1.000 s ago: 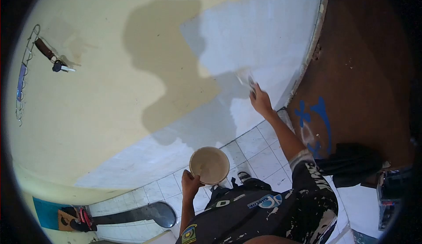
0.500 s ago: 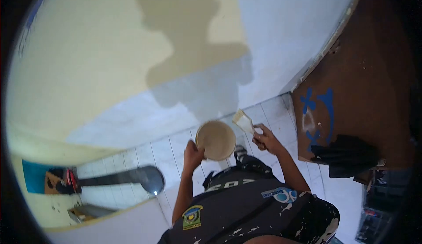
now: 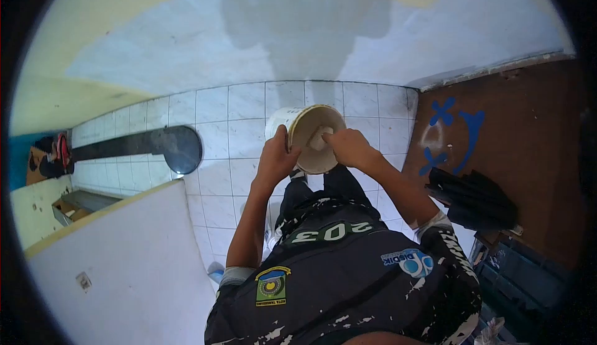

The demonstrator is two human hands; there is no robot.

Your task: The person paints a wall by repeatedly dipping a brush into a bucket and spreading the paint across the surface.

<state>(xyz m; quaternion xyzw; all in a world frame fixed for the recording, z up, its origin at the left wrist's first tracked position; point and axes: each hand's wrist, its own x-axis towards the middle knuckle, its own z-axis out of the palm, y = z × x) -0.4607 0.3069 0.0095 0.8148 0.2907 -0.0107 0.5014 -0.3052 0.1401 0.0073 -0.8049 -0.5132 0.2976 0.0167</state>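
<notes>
A round white bucket (image 3: 283, 120) is tilted with its open mouth toward me. My left hand (image 3: 278, 158) grips its left rim, with the thumb at the edge and the fingers round the outside. At the bucket's right side, my right hand (image 3: 348, 146) is closed on a brush (image 3: 319, 138). The brush's pale head is inside the bucket, against the inner wall, and most of its handle is hidden by my fingers.
Ahead stands a wall (image 3: 186, 28), part white and part yellow, above a tiled floor (image 3: 211, 140). A long dark object with a round end (image 3: 182, 149) lies left. On the right are a brown panel (image 3: 516, 140) and black cloth (image 3: 476, 202).
The view has tipped down toward the floor. My right hand has brought the brush from beside the bucket into it. The bucket is now tilted, its outer side showing on the left.
</notes>
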